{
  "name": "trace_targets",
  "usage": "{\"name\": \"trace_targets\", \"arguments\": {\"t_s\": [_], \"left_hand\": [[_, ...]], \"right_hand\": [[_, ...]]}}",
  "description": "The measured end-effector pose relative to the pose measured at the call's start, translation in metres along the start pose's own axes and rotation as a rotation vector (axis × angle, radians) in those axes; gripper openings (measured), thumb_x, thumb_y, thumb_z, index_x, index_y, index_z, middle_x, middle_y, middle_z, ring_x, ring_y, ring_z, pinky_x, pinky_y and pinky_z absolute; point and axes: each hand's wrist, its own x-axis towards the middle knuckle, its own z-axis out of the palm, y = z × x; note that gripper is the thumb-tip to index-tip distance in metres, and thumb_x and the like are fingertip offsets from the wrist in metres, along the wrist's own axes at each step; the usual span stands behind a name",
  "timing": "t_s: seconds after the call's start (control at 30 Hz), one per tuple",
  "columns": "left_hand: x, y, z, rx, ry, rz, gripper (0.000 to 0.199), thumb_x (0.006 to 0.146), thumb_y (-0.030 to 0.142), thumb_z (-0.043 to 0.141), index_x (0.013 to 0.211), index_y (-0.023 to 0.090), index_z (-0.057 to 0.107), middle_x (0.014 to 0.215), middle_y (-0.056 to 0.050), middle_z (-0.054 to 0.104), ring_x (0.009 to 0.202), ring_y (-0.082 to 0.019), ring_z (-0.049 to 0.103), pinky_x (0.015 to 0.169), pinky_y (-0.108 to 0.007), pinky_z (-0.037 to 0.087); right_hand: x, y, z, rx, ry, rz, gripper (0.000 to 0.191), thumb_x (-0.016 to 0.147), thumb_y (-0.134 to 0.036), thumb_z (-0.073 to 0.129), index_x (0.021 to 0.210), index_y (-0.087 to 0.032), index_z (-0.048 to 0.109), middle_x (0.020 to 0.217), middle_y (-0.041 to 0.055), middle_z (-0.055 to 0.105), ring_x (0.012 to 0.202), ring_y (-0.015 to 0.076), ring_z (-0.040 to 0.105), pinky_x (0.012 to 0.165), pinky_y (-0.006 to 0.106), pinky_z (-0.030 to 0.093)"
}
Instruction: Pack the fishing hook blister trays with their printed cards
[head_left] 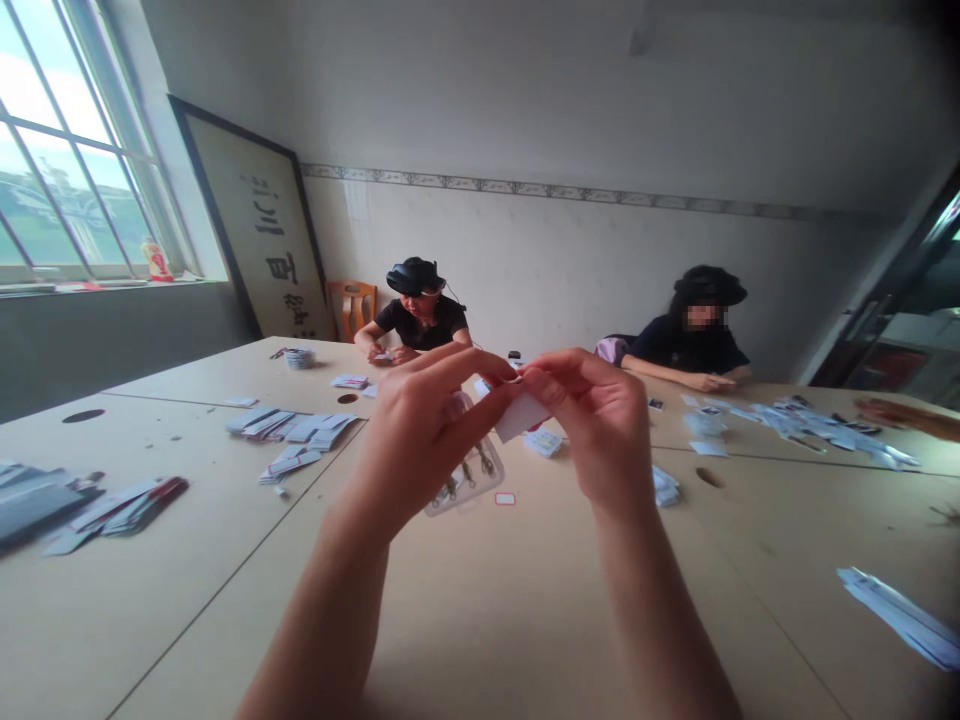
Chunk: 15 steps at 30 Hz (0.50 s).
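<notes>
Left hand (433,412) and right hand (601,415) both pinching a flat, white, paper-like card (523,412) above the pale wood-toned table (495,610), short of its far edge; I'd call this fine fingertip work, next needing steady pressure.

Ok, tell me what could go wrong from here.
The white card is held only between the fingertips of the left hand and right hand, so it might slip or crease. The small red-edged label lies uncovered on the table and could get brushed aside. If lowered, the left hand might bump the clear box.
</notes>
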Motion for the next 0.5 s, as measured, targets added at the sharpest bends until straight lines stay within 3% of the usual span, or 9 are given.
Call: {"name": "trace_targets", "arguments": {"t_s": [0.27, 0.5], "left_hand": [[0.0011, -0.004, 0.0002, -0.022, 0.004, 0.048, 0.009, 0.092, 0.022, 0.067, 0.097, 0.017, 0.073, 0.087, -0.002, 0.067, 0.072, -0.01, 0.054, 0.067, -0.025, 0.042], [0.0005, -0.0054, 0.0004, -0.105, -0.012, -0.027, 0.016, 0.091, 0.031, 0.068, 0.103, 0.021, 0.073, 0.096, -0.004, 0.065, 0.081, -0.013, 0.058, 0.066, -0.025, 0.045]], "right_hand": [[0.0024, -0.0002, -0.0014, -0.032, 0.02, -0.021, 0.015, 0.084, -0.036, 0.075, 0.078, -0.023, 0.074, 0.068, -0.002, 0.069, 0.059, 0.0096, 0.061, 0.053, 0.019, 0.052], [0.001, 0.0005, -0.0014, -0.065, 0.067, -0.061, 0.01, 0.082, -0.032, 0.075, 0.078, -0.023, 0.074, 0.07, -0.0016, 0.072, 0.06, 0.0104, 0.061, 0.053, 0.021, 0.051]]}}
